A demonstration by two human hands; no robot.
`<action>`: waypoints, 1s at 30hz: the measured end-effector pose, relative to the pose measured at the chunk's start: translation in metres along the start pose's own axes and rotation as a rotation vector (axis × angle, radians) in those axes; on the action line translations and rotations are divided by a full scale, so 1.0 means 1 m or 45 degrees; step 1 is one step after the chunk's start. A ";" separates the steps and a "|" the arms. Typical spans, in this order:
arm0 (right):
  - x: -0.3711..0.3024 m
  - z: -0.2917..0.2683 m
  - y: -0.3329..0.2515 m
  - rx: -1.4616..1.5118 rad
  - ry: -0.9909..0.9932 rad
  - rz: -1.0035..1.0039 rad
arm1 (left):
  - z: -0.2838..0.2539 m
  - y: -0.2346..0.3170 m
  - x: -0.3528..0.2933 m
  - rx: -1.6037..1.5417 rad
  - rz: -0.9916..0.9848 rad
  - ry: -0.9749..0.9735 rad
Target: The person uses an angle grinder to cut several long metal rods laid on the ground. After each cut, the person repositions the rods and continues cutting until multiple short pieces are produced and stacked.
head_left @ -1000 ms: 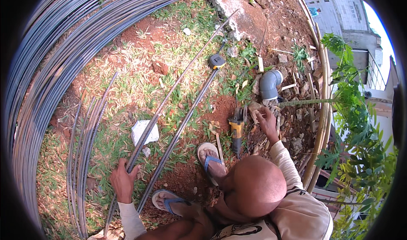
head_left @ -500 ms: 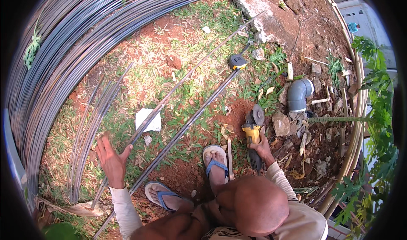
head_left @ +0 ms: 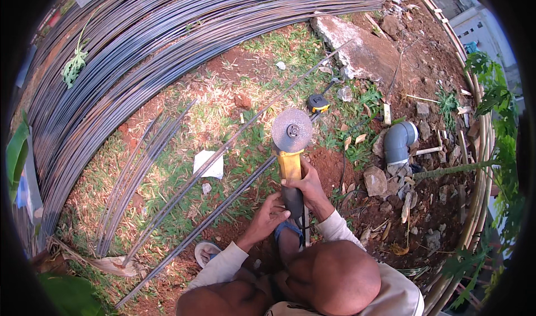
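Observation:
An angle grinder (head_left: 290,164) with a yellow head and black body is held up in front of my knees, its round grey disc (head_left: 291,130) toward the top. My right hand (head_left: 314,189) wraps around its body from the right, just below the yellow part. From the left, my left hand (head_left: 264,217) has its fingers curled against the lower black body. Behind the grinder, long ribbed steel bars (head_left: 223,197) lie slantwise on the ground. A black and yellow tape measure (head_left: 317,103) rests at their far end.
A large curved bundle of steel bars (head_left: 139,59) spans the far left. Shorter bars (head_left: 137,176) and a white sheet (head_left: 209,164) lie on the grass. To the right are a grey pipe elbow (head_left: 398,143), stones (head_left: 375,181) and bamboo poles (head_left: 481,165). My sandalled feet are partly hidden.
My right hand has raised the angle grinder from the ground on the right toward the middle. My left hand has left its place beside the bars and come to the grinder's body.

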State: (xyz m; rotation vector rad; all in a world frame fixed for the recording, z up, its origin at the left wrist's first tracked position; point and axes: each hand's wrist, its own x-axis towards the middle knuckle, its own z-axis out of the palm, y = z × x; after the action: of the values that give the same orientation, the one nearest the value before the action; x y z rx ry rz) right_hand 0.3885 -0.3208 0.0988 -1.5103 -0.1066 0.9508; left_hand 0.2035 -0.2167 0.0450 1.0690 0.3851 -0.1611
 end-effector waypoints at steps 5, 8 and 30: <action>0.013 0.013 -0.007 -0.152 -0.242 0.073 | -0.008 -0.013 0.002 -0.067 0.024 -0.085; 0.011 0.033 -0.005 -0.301 -0.283 -0.097 | -0.012 -0.023 -0.017 -0.316 0.076 -0.046; 0.030 0.023 -0.030 1.139 -0.045 0.198 | -0.024 0.051 -0.017 -0.469 0.136 -0.191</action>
State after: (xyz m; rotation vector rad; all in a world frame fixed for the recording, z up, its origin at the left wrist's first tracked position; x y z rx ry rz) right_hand 0.4076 -0.2788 0.1134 -0.6770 0.3757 0.9621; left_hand 0.1983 -0.1724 0.0834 0.7067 0.2102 -0.0702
